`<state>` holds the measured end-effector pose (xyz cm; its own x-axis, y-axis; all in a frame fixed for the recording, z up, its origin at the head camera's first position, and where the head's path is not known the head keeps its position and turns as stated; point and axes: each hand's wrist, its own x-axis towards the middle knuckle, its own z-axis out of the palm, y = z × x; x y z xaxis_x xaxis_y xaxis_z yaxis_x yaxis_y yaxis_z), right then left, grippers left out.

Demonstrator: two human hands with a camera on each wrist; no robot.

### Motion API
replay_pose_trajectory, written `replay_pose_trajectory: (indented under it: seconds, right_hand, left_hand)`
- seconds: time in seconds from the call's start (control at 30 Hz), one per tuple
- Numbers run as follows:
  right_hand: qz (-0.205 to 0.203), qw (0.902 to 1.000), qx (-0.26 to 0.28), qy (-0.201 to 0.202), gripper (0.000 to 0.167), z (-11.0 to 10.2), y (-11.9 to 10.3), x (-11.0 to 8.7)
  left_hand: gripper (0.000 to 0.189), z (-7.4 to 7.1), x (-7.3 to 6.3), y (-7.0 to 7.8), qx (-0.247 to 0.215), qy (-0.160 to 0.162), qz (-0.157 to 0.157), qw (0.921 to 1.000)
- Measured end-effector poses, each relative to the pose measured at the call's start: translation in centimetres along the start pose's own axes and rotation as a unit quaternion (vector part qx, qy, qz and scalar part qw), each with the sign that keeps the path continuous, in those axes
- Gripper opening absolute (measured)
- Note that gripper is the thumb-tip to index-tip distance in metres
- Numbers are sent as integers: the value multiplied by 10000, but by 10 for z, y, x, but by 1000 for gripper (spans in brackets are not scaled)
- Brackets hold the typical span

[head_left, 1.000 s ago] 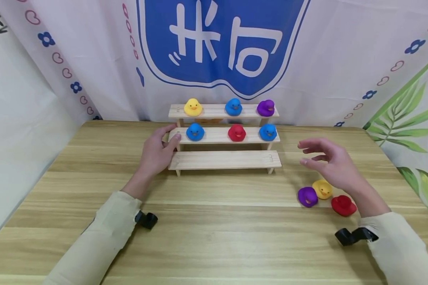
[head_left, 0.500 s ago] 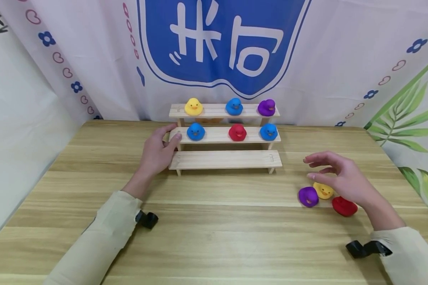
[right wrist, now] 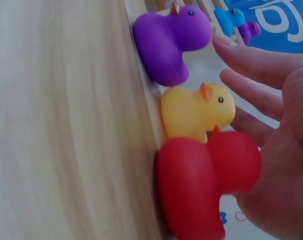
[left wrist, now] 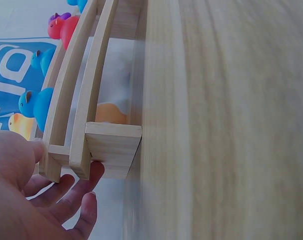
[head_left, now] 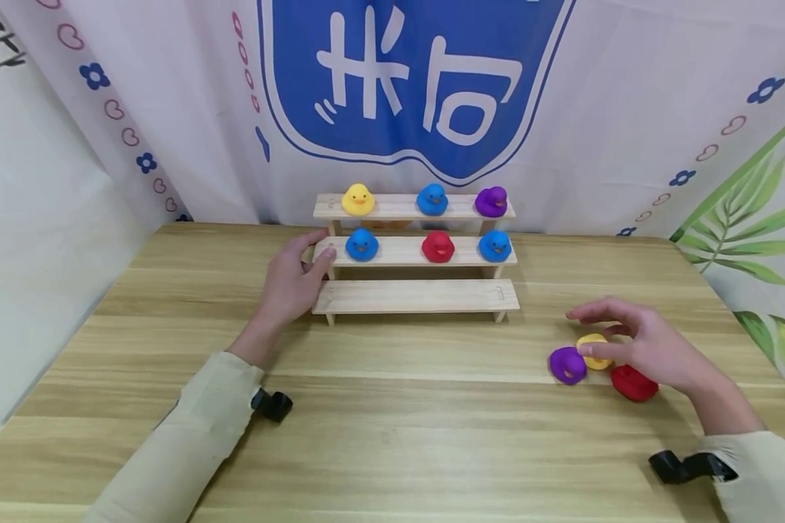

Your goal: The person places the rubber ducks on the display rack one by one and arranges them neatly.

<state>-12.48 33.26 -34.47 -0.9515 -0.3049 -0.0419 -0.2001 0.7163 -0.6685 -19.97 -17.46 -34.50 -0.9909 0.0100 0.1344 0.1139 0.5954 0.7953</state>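
My left hand (head_left: pixel 294 280) grips the left end of a three-step wooden display rack (head_left: pixel 415 296), thumb on top of the middle step and fingers round its end, as the left wrist view shows. My right hand (head_left: pixel 654 349) hovers with loosely bent fingers over three rubber ducks on the table at the right. These are a purple duck (right wrist: pixel 166 45), a yellow duck (right wrist: pixel 191 112) and a red duck (right wrist: pixel 201 180). Its thumb is close to the purple and yellow ones; nothing is held. In the head view the hand partly covers the yellow and red ducks.
The top step carries a yellow duck (head_left: pixel 358 200), a blue duck (head_left: pixel 432 200) and a purple duck (head_left: pixel 492 202). On the middle step sit a red duck (head_left: pixel 438 247) and two blue ones. A printed cloth (head_left: pixel 203 109) hangs behind the wooden table (head_left: pixel 392 436).
My right hand has moved right and toward me, lowering over the loose ducks. My left hand keeps its grip on the rack, and the ducks stay in place.
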Motion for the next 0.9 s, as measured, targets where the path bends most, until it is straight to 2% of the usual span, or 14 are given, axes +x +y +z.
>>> replay_pose_trajectory:
  seconds: [0.5,0.67,0.9]
  right_hand:
    - [-69,9986,128,-514,49,-3,20,-9]
    - [26,9985,-11,-539,41,-3,22,-9]
    - [131,9984,168,-517,32,-1,19,-5]
  left_hand:
    - [54,2,1,0,-18,-12,-1,10000]
    - [54,3,1,0,16,-17,-31,10000]
    - [55,1,1,-1,10,-9,-81,10000]
